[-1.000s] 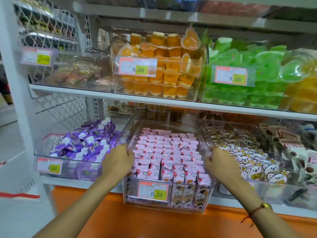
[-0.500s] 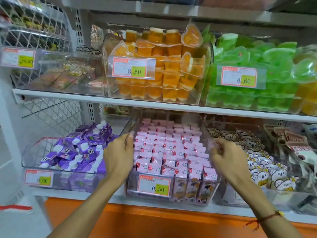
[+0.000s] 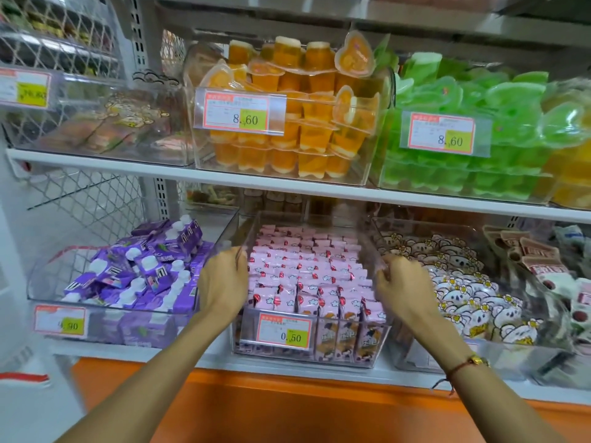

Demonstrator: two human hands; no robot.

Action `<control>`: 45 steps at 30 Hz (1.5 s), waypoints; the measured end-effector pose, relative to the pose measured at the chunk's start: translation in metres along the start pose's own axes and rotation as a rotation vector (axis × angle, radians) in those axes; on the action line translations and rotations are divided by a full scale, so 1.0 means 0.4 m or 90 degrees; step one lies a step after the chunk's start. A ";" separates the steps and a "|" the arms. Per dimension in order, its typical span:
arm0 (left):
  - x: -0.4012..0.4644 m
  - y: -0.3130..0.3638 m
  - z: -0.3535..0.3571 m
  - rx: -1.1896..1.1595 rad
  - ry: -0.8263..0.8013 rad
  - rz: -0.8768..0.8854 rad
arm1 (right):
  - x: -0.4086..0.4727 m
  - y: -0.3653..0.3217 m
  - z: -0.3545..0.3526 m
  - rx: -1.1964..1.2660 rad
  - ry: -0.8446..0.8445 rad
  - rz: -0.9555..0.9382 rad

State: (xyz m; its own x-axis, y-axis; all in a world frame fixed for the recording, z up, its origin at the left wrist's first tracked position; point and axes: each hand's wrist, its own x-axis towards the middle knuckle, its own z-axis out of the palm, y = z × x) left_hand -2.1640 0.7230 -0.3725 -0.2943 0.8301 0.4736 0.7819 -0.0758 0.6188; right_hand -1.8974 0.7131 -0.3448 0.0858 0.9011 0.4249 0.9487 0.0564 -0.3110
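A clear plastic bin point(image 3: 351, 359) full of small pink snack packets point(image 3: 307, 266) stands on the lower shelf, with a 0.50 price tag point(image 3: 284, 331) on its front. My left hand point(image 3: 224, 282) grips the bin's left wall, fingers curled over the rim. My right hand point(image 3: 404, 287) grips the right wall the same way. The bin sits between two neighbouring bins, its front near the shelf's front edge.
A bin of purple packs point(image 3: 144, 276) stands to the left and a bin of white bear-print packs point(image 3: 473, 292) to the right. The shelf above point(image 3: 287, 182) carries bins of orange jelly cups point(image 3: 297, 123) and green jelly cups point(image 3: 479, 129). An orange panel point(image 3: 287, 407) runs below.
The bin with pink packets has slid back into the shelf from its pulled-out position. Both hands stayed on its side walls and moved forward with it.
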 end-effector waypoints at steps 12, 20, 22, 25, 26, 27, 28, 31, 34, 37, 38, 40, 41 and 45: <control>-0.076 0.014 -0.094 0.186 -0.337 0.590 | -0.166 -0.018 -0.042 -0.159 -0.078 -0.384; -0.071 -0.018 -0.058 0.166 -0.358 0.529 | -0.147 -0.008 -0.001 -0.155 -0.108 -0.396; -0.070 -0.017 -0.050 0.180 -0.372 0.535 | -0.143 -0.009 0.001 -0.139 -0.110 -0.393; -0.088 -0.031 -0.029 0.183 -0.388 0.550 | -0.158 -0.005 0.012 -0.128 -0.143 -0.400; -0.094 -0.037 -0.026 0.176 -0.382 0.548 | -0.164 -0.003 0.015 -0.122 -0.144 -0.395; -0.096 -0.039 -0.025 0.170 -0.375 0.546 | -0.168 -0.002 0.015 -0.114 -0.139 -0.388; -0.097 -0.038 -0.026 0.171 -0.372 0.544 | -0.171 -0.003 0.015 -0.108 -0.137 -0.381; -0.101 -0.028 -0.036 0.191 -0.389 0.532 | -0.184 -0.011 0.004 -0.109 -0.151 -0.362; -0.117 -0.022 -0.056 0.162 -0.358 0.509 | -0.203 0.014 -0.038 -0.018 -0.070 -0.286; -0.136 0.002 -0.070 0.113 -0.225 0.540 | -0.237 0.049 -0.077 0.032 0.069 -0.254; -0.137 0.016 -0.065 0.126 -0.221 0.567 | -0.248 0.049 -0.074 -0.012 0.064 -0.290; -0.140 0.038 -0.033 0.168 -0.294 0.572 | -0.265 0.044 -0.049 -0.163 0.030 -0.361; -0.138 0.043 -0.016 0.195 -0.344 0.544 | -0.266 0.040 -0.038 -0.238 0.011 -0.376; -0.110 0.026 0.011 0.248 -0.439 0.443 | -0.236 0.039 -0.023 -0.351 -0.031 -0.367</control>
State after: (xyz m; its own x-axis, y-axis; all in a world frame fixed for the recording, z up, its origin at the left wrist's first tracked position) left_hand -2.1404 0.6882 -0.3896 0.5682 0.8153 0.1117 0.8166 -0.5754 0.0454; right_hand -1.8880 0.6251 -0.3818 -0.4658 0.8131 0.3493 0.8543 0.3103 0.4170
